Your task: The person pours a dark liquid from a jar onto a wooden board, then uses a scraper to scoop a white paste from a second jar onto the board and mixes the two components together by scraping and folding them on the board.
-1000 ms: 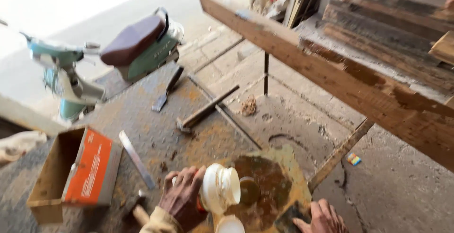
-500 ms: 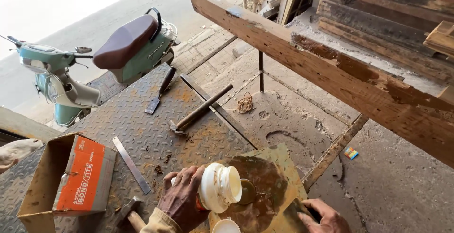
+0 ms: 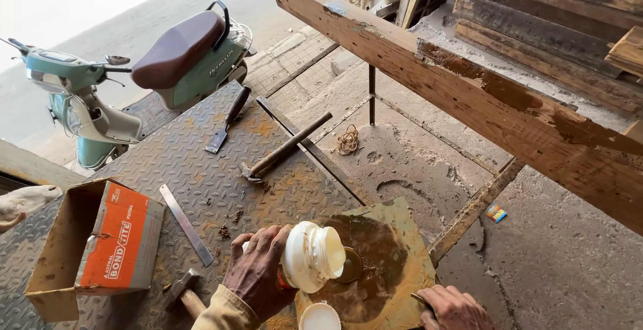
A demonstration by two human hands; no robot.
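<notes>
My left hand (image 3: 256,275) grips a white plastic jar (image 3: 309,256), tipped on its side with its open mouth over a stained square board (image 3: 395,236). A brown glue pool (image 3: 365,270) covers the board below the mouth. The jar's white lid (image 3: 319,317) lies just beneath it at the frame's bottom. At the board's right corner, my right hand (image 3: 454,308) is closed around a thin dark stick (image 3: 420,298); most of the stick is hidden.
On the checkered steel plate (image 3: 167,162) lie a hammer (image 3: 284,148), a chisel (image 3: 228,118), a flat metal strip (image 3: 185,223), a second hammer (image 3: 183,294) and an open cardboard box (image 3: 94,243). A teal scooter (image 3: 144,69) stands behind. A long wooden beam (image 3: 469,96) crosses the right.
The view has shifted slightly. My right hand has come further into view at the board's corner. The jar stays tipped in my left hand.
</notes>
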